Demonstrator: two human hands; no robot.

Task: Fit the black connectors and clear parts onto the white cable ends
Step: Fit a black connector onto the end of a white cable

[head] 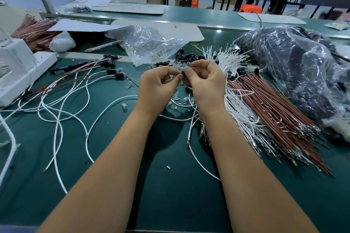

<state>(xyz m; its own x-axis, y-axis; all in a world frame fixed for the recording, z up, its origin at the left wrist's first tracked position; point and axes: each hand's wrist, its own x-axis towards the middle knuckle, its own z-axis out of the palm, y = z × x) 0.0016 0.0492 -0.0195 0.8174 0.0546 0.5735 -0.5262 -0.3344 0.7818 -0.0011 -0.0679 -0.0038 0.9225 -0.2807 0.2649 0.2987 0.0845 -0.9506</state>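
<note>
Two bare forearms come up from the bottom of the frame and meet at centre over the green worktop (170, 185), which looks like a smooth matte mat. The left hand (157, 89) and right hand (205, 83) are both curled in, fingertips pinched together around one small black connector (183, 73) held right between them. It's a stubby hard-plastic barrel, and as far as I can tell its long axis runs left to right, from one hand toward the other. Whether a cable end or a clear part is already in it, I can't tell; the fingers cover too much. My guess is the next push goes along that same line, hands toward each other, and neither hand is really closer.

Just under the hands lie loose clear parts (177, 96), little glassy bulb shapes. To the left, finished white cables (62, 100) loop across the mat with black caps at their far ends. To the right sits a thick fan of thin white cables (234, 58) beside a flat bundle of coppery brown wires (274, 108). Just past the hands is a pile of black connectors (184, 56), then a crinkly clear bag (149, 43) and, at the upper right, a big shiny dark bag (287, 58).
</note>
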